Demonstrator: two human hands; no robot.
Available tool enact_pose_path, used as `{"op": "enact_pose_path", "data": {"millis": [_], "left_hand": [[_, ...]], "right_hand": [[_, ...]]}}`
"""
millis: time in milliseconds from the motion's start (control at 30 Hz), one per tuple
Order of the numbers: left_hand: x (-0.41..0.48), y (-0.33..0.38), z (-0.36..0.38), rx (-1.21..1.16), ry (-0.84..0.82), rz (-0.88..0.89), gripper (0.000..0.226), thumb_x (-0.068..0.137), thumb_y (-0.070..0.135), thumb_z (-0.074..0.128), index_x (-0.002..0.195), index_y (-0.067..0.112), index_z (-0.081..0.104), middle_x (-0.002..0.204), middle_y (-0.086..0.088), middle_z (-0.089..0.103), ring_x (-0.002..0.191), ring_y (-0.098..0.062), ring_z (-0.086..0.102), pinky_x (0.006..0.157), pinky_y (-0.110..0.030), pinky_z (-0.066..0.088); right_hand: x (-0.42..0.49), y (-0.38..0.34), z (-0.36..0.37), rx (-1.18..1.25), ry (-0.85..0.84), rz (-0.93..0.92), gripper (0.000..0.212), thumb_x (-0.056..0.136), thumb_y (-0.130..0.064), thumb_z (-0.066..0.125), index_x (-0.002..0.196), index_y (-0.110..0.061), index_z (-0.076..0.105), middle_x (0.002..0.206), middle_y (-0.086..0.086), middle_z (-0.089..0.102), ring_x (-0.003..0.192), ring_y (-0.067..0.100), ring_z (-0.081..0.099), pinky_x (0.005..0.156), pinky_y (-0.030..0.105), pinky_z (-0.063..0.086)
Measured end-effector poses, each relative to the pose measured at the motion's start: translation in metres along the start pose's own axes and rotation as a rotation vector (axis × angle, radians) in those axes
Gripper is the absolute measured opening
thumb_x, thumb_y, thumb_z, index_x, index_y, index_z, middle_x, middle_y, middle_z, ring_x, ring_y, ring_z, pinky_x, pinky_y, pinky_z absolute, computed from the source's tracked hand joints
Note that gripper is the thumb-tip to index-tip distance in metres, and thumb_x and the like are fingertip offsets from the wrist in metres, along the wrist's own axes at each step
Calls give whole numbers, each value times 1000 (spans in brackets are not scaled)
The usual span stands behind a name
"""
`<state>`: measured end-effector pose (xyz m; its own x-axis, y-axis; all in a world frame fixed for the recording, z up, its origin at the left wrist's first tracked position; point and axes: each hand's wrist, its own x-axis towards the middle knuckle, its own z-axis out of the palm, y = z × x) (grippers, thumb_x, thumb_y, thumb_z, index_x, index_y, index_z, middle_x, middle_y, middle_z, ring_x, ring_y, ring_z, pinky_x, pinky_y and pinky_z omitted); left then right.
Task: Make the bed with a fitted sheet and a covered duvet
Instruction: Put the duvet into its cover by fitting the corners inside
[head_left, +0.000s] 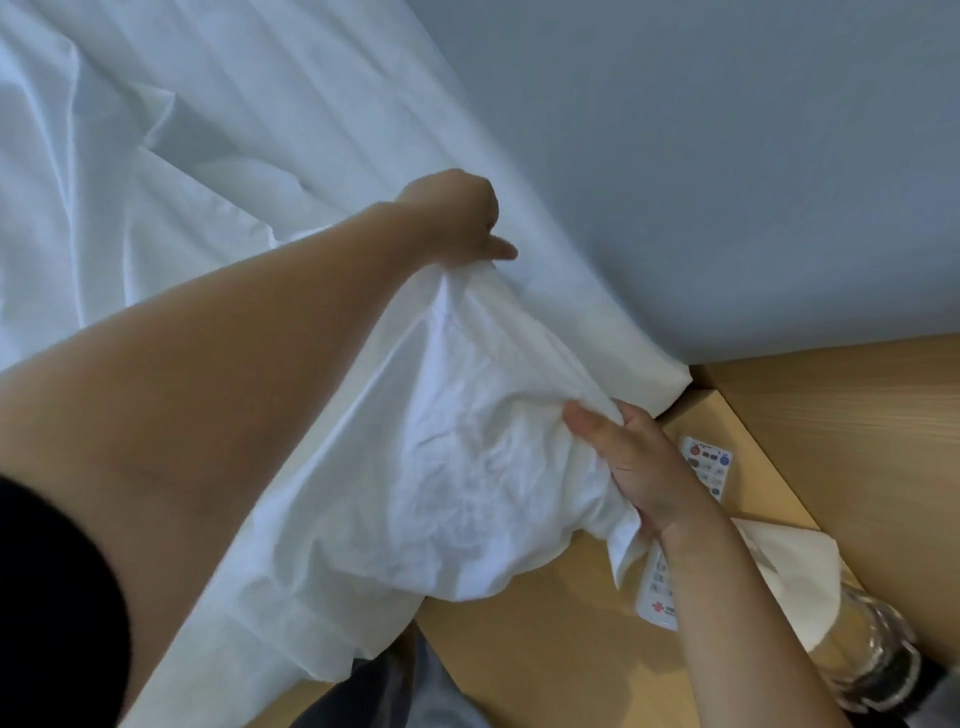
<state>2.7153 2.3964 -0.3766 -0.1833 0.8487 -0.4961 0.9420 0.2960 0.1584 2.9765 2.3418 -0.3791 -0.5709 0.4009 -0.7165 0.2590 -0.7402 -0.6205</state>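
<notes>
Sleeve (52, 597) (black); left grip (452, 218) holds sheet (467, 467).

Two hands show: left hand (457, 218) at twelve o'clock, right hand (623, 462) at four. One white sheet (457, 467). At five o'clock: one remote control (707, 460), one tissue (795, 571), one glass (862, 654).

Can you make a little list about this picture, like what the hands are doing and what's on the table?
left hand: grips the edge of the white sheet, up by the wall
right hand: holds the bunched part of the sheet, over the wooden bedside table
on the table: remote control, white tissue, clear glass
bed: sheet lies wrinkled, not yet smooth
</notes>
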Motion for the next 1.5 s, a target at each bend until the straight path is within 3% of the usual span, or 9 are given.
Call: {"op": "enact_pose_path", "data": {"millis": [167, 433, 567, 733, 933, 1067, 1200, 1300, 1500], "left_hand": [[-11, 29, 24, 216, 193, 305, 32, 95, 40, 48, 104, 12, 59, 106, -8, 58, 104, -28, 53, 77, -34, 36], [-67, 26, 47, 65, -152, 371, 54, 76, 76, 36, 76, 23, 46, 72, 9, 45, 72, -16, 44, 68, -31, 34], [-62, 20, 43, -100, 67, 305, 53, 84, 65, 38, 58, 20, 29, 55, 8, 34, 63, -20, 41, 58, -31, 26], [-52, 18, 32, -255, 96, 223, 56, 91, 54, 44, 55, 14, 30, 53, -3, 42, 61, -25, 46, 61, -36, 39], [-61, 38, 7, -474, 307, 107, 57, 93, 37, 54, 50, 15, 22, 45, 1, 26, 45, -14, 28, 54, -32, 17], [-64, 67, -36, -622, 629, 134, 56, 92, 30, 54, 50, 19, 18, 45, 5, 18, 53, -31, 31, 55, -30, 18], [-64, 116, -39, -724, 803, 166, 52, 84, 25, 53, 49, 23, 16, 39, 1, 26, 47, -34, 41, 49, -30, 25], [-48, 120, -13, -687, 958, 185, 47, 78, 22, 57, 52, 21, 18, 42, -13, 44, 42, -33, 47, 44, -25, 29], [-45, 52, 68, -284, 324, 143, 37, 93, 43, 49, 102, 8, 57, 108, -11, 57, 107, -29, 51, 88, -32, 28]], "right_hand": [[0, 1, -16, 72, 75, 75, 28, 66, -42, 72, 86, -23, 76, 95, 6, 74, 87, 21, 71, 64, 25, 55], [12, 12, -15, 212, 99, 112, 62, 77, -59, 55, 118, -14, 64, 117, 11, 66, 110, 25, 62, 90, 37, 50], [6, 32, -6, 624, 204, 121, 59, 71, -72, 45, 92, -27, 77, 104, 3, 72, 95, 19, 69, 76, 31, 53], [-8, 51, 33, 499, 89, 84, 93, 48, -70, 76, 127, -29, 50, 115, -7, 68, 107, 11, 63, 81, 23, 53], [-4, 10, 78, 536, 314, -34, 49, 71, -31, 73, 117, -18, 62, 106, 2, 71, 99, 19, 68, 87, 40, 55], [-32, -38, 70, 640, 299, -83, 57, 61, -31, 76, 113, -12, 65, 101, 10, 72, 90, 26, 70, 67, 37, 58], [-61, -55, 42, 615, 409, -225, 66, 55, -34, 80, 116, -14, 65, 111, 12, 69, 101, 31, 66, 88, 49, 51], [-33, -37, 22, 511, 610, -207, 39, 68, -27, 78, 104, -14, 70, 100, 7, 73, 88, 23, 71, 69, 35, 58], [50, 36, 18, 186, 966, -54, 15, 82, -33, 70, 89, -26, 59, 105, 1, 66, 80, 7, 61, 72, 26, 50]]}}
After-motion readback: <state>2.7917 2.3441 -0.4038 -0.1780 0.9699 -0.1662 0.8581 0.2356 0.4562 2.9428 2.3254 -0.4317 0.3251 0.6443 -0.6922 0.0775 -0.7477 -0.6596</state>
